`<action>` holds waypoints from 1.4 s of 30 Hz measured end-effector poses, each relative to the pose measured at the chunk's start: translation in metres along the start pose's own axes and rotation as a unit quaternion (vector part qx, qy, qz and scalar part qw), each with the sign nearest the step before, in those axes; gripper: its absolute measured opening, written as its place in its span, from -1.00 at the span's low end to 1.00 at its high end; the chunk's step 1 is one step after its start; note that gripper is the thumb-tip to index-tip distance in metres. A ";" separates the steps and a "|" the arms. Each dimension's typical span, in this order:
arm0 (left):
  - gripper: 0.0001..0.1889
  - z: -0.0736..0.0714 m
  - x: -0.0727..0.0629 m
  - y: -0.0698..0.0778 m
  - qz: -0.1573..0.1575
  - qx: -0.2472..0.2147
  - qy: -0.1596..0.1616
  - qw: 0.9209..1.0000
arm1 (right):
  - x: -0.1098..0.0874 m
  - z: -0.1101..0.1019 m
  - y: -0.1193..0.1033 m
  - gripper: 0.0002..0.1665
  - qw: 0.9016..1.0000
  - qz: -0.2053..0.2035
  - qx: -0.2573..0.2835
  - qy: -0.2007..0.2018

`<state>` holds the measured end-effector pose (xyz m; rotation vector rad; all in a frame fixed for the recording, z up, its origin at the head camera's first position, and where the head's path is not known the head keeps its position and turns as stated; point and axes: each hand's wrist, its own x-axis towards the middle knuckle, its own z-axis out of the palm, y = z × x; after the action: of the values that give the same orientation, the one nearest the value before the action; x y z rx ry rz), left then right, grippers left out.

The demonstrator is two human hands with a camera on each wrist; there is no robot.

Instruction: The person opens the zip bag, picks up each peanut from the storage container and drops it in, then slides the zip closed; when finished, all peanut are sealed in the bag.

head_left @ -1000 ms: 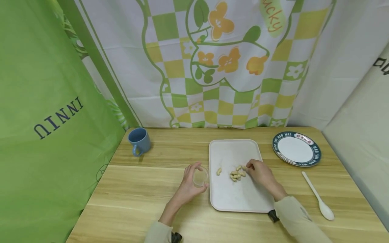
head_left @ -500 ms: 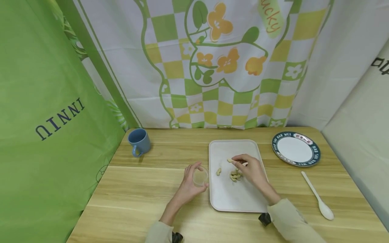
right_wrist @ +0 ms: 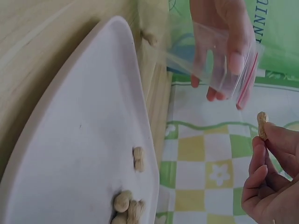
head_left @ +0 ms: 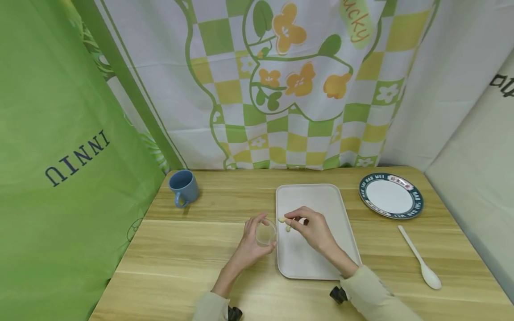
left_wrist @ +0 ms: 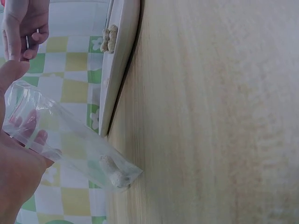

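My left hand holds a clear zip bag by its mouth, thumb and fingers spread so that the mouth gapes. Down in the bag's lower corner lie peanuts, seen through the plastic. Between thumb and fingertips my right hand pinches one peanut, raised over the tray's left edge and close to the bag's mouth. The pale tray lies just right of the bag. On it rest a single peanut and a small pile of peanuts, which my right hand hides in the head view.
A blue mug stands at the table's back left. Toward the back right lies a plate with a dark patterned rim, and a white spoon is in front of it. Curtains close off the back and sides.
My right hand has picked a peanut from the right of the pile and carried it left across the tray, up to the bag. The left hand has stayed in place with the bag.
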<state>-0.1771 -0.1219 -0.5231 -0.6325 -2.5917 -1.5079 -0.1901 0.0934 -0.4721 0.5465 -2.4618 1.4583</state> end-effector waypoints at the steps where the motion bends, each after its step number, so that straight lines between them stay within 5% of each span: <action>1: -0.13 0.000 0.000 0.000 0.001 0.000 0.000 1.000 | 0.000 0.002 -0.001 -0.87 1.000 -0.005 0.002 -0.002; 16: -0.13 -0.001 -0.001 0.001 0.010 -0.008 -0.012 1.000 | -0.005 0.026 -0.007 -0.86 0.994 -0.108 -0.024 0.002; 23: -0.16 0.002 -0.003 0.001 0.022 -0.004 -0.006 1.000 | -0.007 0.031 -0.008 -0.85 0.993 -0.117 -0.035 0.002; 32: -0.14 0.001 -0.002 0.003 0.032 0.009 0.001 0.999 | 0.013 -0.008 0.000 -0.81 0.998 -0.022 -0.053 0.000; 37: -0.14 -0.001 -0.002 0.004 0.030 0.003 -0.002 1.000 | 0.030 -0.035 0.036 -0.82 0.994 0.026 -0.095 -0.038; 42: -0.14 -0.001 -0.004 0.003 0.034 0.007 -0.006 0.999 | 0.033 -0.046 0.074 -0.84 0.979 0.091 -0.150 -0.102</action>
<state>-0.1726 -0.1231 -0.5212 -0.7239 -2.5592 -1.4694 -0.2507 0.1595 -0.4962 0.4357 -2.8916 1.1004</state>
